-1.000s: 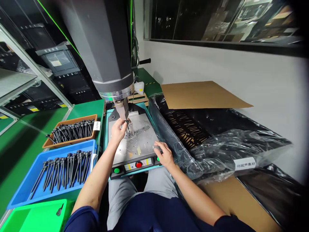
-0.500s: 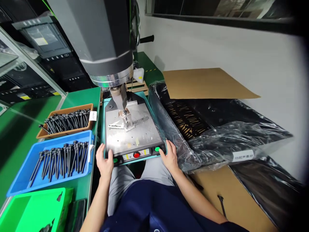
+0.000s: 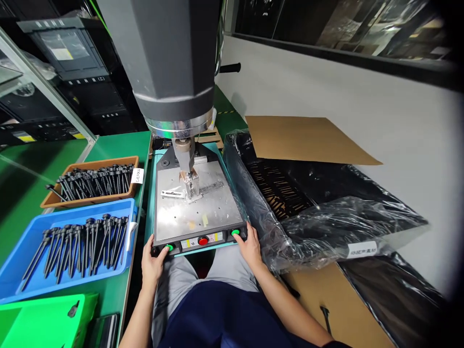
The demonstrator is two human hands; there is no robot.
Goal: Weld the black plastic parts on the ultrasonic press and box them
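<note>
two green buttons (image 3: 235, 232) seemingly touch the left grip (image 3: 151, 266) and right grip (image 3: 251, 247).

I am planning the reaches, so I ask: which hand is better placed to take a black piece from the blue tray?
Probably the left hand: it is at the left green button, on the blue tray's side. The right hand, at the right green button, would have to reach across.

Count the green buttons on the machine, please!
2. One green button is left of the red button, at the left hand; the other green button is right of it, at the right hand.
</note>
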